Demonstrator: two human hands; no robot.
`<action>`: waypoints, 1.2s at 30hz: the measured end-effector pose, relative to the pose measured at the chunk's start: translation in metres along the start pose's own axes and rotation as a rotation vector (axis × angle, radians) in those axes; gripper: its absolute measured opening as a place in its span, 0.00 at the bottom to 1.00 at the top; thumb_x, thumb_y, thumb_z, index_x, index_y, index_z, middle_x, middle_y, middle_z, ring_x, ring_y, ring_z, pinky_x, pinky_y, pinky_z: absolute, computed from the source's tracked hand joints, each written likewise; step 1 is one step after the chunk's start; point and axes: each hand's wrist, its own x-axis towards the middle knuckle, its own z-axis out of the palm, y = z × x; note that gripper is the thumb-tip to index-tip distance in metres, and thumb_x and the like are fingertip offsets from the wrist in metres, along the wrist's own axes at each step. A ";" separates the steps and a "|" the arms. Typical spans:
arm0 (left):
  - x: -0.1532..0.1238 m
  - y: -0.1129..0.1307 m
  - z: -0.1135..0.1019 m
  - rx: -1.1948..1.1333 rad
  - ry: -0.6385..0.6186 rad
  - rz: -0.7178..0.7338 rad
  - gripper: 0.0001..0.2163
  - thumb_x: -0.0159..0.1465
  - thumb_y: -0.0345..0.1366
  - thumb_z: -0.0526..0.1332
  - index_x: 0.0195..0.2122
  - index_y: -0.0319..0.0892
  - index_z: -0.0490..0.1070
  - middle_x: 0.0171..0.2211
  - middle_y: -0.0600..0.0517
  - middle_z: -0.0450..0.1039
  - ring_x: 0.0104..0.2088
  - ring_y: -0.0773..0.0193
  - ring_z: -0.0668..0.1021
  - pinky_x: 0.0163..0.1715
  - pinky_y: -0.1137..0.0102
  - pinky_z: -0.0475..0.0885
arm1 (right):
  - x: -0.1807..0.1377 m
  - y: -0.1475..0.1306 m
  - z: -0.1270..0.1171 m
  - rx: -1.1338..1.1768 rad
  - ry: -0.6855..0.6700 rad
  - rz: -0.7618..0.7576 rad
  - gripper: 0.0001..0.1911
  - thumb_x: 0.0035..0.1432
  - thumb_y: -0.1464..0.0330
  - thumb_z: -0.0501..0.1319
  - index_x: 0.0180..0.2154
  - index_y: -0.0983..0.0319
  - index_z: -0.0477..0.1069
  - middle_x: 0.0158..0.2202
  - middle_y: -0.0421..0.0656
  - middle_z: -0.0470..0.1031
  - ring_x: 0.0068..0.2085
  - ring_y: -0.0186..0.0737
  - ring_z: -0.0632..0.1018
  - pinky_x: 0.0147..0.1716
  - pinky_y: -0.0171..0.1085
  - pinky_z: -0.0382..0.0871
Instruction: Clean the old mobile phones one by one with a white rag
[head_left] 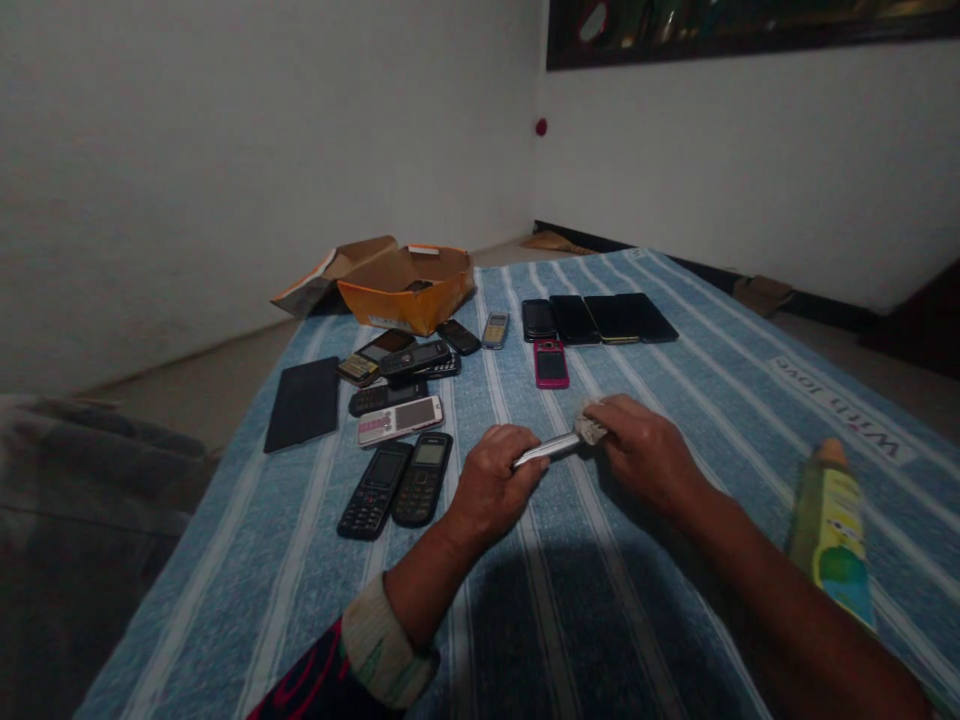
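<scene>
Over the middle of the blue striped cloth, my left hand [499,478] is closed round one end of a slim silver mobile phone [551,448], seen edge-on. My right hand [645,450] pinches a crumpled pale cloth [589,424] against the phone's far end. Left of my hands two black keypad phones lie side by side, the nearer-to-me one [375,490] and its neighbour [422,480]. A white and pink phone [401,420] lies just beyond them. Past my hands is a pink-framed phone [551,364].
An open orange cardboard box [409,300] stands at the far left, several keypad phones in front of it. A black tablet [302,403] lies at the left edge. Dark smartphones [611,318] line up at the back. A yellow-green bottle [832,530] lies at the right.
</scene>
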 end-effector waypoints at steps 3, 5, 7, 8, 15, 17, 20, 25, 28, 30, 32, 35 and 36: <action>0.000 0.000 -0.002 -0.060 -0.021 -0.029 0.06 0.63 0.35 0.57 0.32 0.42 0.72 0.30 0.51 0.73 0.34 0.60 0.75 0.37 0.65 0.70 | 0.004 0.009 -0.009 0.022 -0.127 -0.012 0.14 0.57 0.79 0.55 0.39 0.60 0.76 0.34 0.43 0.75 0.37 0.39 0.75 0.36 0.35 0.65; 0.000 -0.001 -0.001 -0.087 -0.022 -0.052 0.06 0.63 0.35 0.58 0.33 0.42 0.73 0.30 0.50 0.74 0.35 0.60 0.75 0.38 0.64 0.71 | 0.010 0.014 -0.013 0.036 -0.187 -0.030 0.13 0.58 0.78 0.56 0.38 0.60 0.77 0.35 0.42 0.75 0.35 0.37 0.75 0.35 0.34 0.64; 0.000 -0.002 -0.001 -0.109 -0.016 -0.068 0.05 0.63 0.35 0.58 0.33 0.42 0.73 0.31 0.50 0.74 0.35 0.60 0.76 0.39 0.64 0.71 | 0.017 0.017 -0.018 0.026 -0.259 -0.057 0.13 0.57 0.78 0.57 0.37 0.60 0.77 0.34 0.41 0.75 0.34 0.36 0.75 0.34 0.33 0.63; 0.000 -0.002 0.000 -0.118 -0.013 -0.072 0.05 0.63 0.35 0.58 0.33 0.42 0.73 0.32 0.50 0.74 0.35 0.60 0.76 0.39 0.64 0.71 | 0.021 0.017 -0.020 0.008 -0.297 -0.073 0.13 0.56 0.79 0.57 0.36 0.60 0.77 0.33 0.41 0.75 0.34 0.36 0.74 0.33 0.33 0.62; 0.001 -0.002 -0.002 -0.136 -0.024 -0.065 0.06 0.63 0.35 0.58 0.33 0.42 0.74 0.32 0.50 0.75 0.35 0.61 0.76 0.38 0.65 0.71 | 0.047 0.000 -0.030 -0.199 -0.502 -0.198 0.12 0.53 0.80 0.59 0.32 0.60 0.77 0.31 0.41 0.75 0.30 0.35 0.72 0.27 0.34 0.54; 0.001 -0.002 -0.002 -0.138 -0.033 -0.074 0.06 0.63 0.35 0.59 0.34 0.42 0.74 0.33 0.50 0.76 0.35 0.60 0.76 0.38 0.65 0.71 | 0.054 -0.006 -0.033 -0.216 -0.576 -0.215 0.11 0.54 0.79 0.59 0.33 0.60 0.77 0.32 0.42 0.76 0.31 0.36 0.73 0.27 0.34 0.53; 0.001 -0.001 -0.002 -0.140 -0.039 -0.074 0.06 0.63 0.36 0.59 0.34 0.41 0.74 0.33 0.50 0.76 0.36 0.60 0.76 0.39 0.65 0.70 | 0.064 -0.012 -0.038 -0.218 -0.675 -0.241 0.12 0.55 0.77 0.58 0.34 0.60 0.78 0.34 0.45 0.78 0.33 0.38 0.75 0.28 0.34 0.53; 0.001 -0.003 -0.001 -0.141 -0.044 -0.072 0.06 0.63 0.36 0.59 0.35 0.41 0.74 0.34 0.49 0.76 0.37 0.59 0.76 0.40 0.64 0.70 | 0.076 -0.023 -0.041 -0.265 -0.777 -0.329 0.12 0.55 0.77 0.57 0.36 0.62 0.78 0.35 0.47 0.79 0.36 0.41 0.77 0.28 0.34 0.53; 0.001 -0.004 0.000 -0.147 -0.041 -0.077 0.06 0.63 0.36 0.60 0.35 0.41 0.75 0.34 0.49 0.77 0.37 0.59 0.76 0.41 0.64 0.70 | 0.082 -0.031 -0.039 -0.305 -0.824 -0.387 0.12 0.55 0.78 0.57 0.35 0.62 0.78 0.33 0.48 0.79 0.34 0.41 0.77 0.27 0.34 0.53; 0.001 -0.005 0.000 -0.166 -0.040 -0.091 0.06 0.62 0.36 0.60 0.35 0.42 0.75 0.34 0.50 0.77 0.37 0.59 0.76 0.41 0.64 0.70 | 0.087 -0.036 -0.038 -0.308 -0.855 -0.402 0.12 0.54 0.77 0.57 0.36 0.62 0.78 0.32 0.48 0.79 0.33 0.41 0.77 0.27 0.34 0.54; 0.002 -0.006 0.001 -0.204 -0.032 -0.114 0.05 0.61 0.35 0.61 0.35 0.41 0.75 0.35 0.49 0.77 0.37 0.59 0.77 0.41 0.64 0.70 | 0.091 -0.040 -0.038 -0.308 -0.881 -0.405 0.12 0.55 0.76 0.58 0.36 0.62 0.79 0.31 0.48 0.79 0.33 0.41 0.78 0.27 0.34 0.54; 0.001 -0.007 0.003 -0.254 -0.010 -0.163 0.05 0.59 0.34 0.63 0.35 0.41 0.76 0.35 0.49 0.77 0.38 0.59 0.78 0.41 0.65 0.70 | 0.098 -0.047 -0.039 -0.301 -0.930 -0.409 0.12 0.56 0.74 0.58 0.38 0.63 0.79 0.31 0.50 0.80 0.33 0.43 0.78 0.26 0.34 0.55; 0.001 -0.007 0.004 -0.261 -0.003 -0.174 0.04 0.59 0.34 0.63 0.34 0.41 0.76 0.35 0.49 0.77 0.38 0.59 0.78 0.41 0.65 0.70 | 0.100 -0.048 -0.039 -0.302 -0.946 -0.408 0.12 0.57 0.73 0.58 0.38 0.63 0.79 0.32 0.50 0.80 0.34 0.43 0.78 0.26 0.34 0.55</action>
